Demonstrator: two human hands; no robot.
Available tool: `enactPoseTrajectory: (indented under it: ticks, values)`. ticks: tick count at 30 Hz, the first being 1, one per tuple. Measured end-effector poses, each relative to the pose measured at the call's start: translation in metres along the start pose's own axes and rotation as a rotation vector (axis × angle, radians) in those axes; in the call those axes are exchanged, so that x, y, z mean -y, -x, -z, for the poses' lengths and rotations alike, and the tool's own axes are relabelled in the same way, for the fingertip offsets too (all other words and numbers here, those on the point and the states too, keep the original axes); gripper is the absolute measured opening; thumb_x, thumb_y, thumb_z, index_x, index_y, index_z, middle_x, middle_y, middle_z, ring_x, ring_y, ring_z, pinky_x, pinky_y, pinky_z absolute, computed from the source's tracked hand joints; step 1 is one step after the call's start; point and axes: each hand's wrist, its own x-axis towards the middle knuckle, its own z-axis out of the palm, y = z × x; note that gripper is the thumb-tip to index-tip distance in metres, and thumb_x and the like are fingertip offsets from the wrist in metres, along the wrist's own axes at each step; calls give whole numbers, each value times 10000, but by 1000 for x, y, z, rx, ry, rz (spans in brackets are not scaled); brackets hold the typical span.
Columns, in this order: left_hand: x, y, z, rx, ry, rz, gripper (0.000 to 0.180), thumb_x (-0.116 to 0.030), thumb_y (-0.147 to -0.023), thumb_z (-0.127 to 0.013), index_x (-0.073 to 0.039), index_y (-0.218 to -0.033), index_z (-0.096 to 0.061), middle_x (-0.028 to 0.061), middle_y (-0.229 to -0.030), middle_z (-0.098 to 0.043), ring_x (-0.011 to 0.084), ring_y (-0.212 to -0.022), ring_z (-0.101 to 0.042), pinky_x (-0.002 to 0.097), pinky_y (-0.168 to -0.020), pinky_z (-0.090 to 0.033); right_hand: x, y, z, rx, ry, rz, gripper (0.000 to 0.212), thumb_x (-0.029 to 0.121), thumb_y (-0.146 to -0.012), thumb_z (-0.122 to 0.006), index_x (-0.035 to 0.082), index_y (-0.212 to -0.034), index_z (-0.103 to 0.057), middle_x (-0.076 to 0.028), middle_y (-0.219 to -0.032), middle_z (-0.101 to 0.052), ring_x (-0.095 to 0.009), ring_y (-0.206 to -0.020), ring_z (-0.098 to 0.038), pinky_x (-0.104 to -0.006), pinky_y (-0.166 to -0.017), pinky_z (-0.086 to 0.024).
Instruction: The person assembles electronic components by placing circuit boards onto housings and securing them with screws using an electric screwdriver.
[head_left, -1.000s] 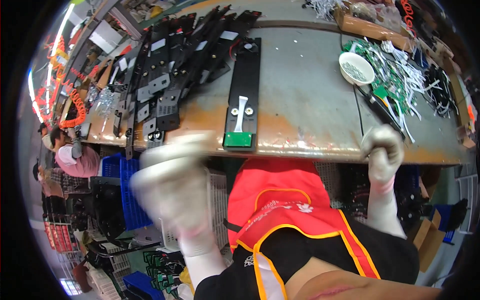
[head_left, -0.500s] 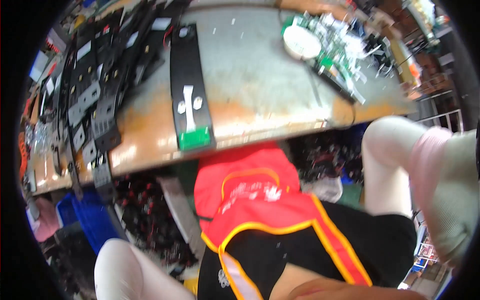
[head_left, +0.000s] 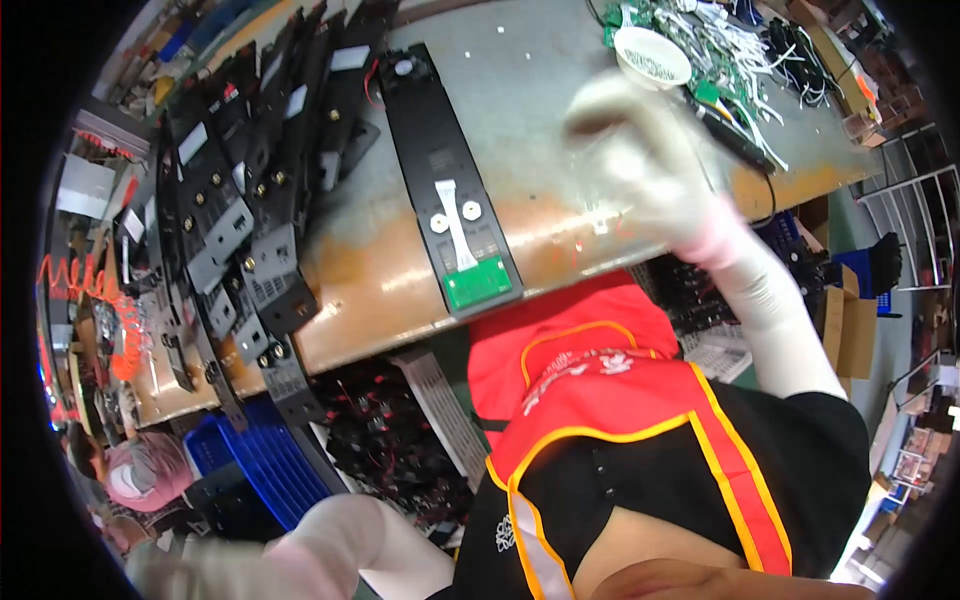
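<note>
A long black plastic panel lies on the bench. At its near end sits a green circuit board, joined to a flat white ribbon cable that runs between two white round fittings. To the panel's right, my right hand, in a pale glove, is above the bench near a white bowl with small bits inside. Motion smears its fingers, so I cannot tell whether it holds anything. My left hand, also gloved, is low at the left, off the bench and blurred; its fingers cannot be made out.
Black panels and brackets are heaped at the bench's left. Behind the bowl lie green boards with white cables and a black tool with a cord. Blue crates stand below the left front edge. An orange coiled hose hangs far left.
My right hand has swung from the right rim inward over the bench, near the bowl. My left hand has come into view at the lower left. The whole view has shifted.
</note>
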Motion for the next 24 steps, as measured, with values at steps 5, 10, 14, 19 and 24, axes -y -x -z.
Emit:
enactPoseTrajectory:
  ticks: [5,10,14,19,24]
  values:
    - [156,9,-148,526,-578,640,514,-264,-953,-548,-33,-1397,-428,112,-1318,-500,212,-1143,-539,320,-962,-441,-71,67,-107,444,256,196,658,248,-704,-777,95,-1292,-523,-175,-1346,-471,-380,-1258,-440,-480,-1033,-405]
    - [255,40,-170,425,-388,1125,556,-284,-947,-574,-12,-1394,-385,104,-1007,-600,169,-820,-615,306,-708,-533,-76,91,-151,280,339,328,623,183,-693,-766,185,-1275,-546,-96,-1292,-534,-314,-1206,-496,-467,-1003,-414]
    - [280,51,-215,672,-248,1203,461,-327,-943,-604,1,-1231,-458,57,-720,-583,128,-444,-534,250,-371,-467,-79,127,-111,218,236,95,563,10,-637,-688,112,-1180,-582,-85,-1121,-603,-327,-1077,-564,-426,-946,-465]
    - [301,81,-279,757,-200,1330,387,-328,-956,-571,29,-1089,-499,116,-768,-606,141,-442,-543,247,-358,-453,-70,211,-38,15,271,-84,400,31,-668,-630,48,-1067,-611,-105,-1099,-628,-346,-1099,-563,-432,-946,-468]
    - [290,106,-342,861,-98,1320,315,-294,-965,-532,5,-1064,-530,139,-894,-649,195,-660,-648,287,-553,-547,-53,292,3,-223,591,-355,278,108,-697,-666,80,-969,-616,-93,-1044,-634,-324,-1130,-547,-456,-997,-424]
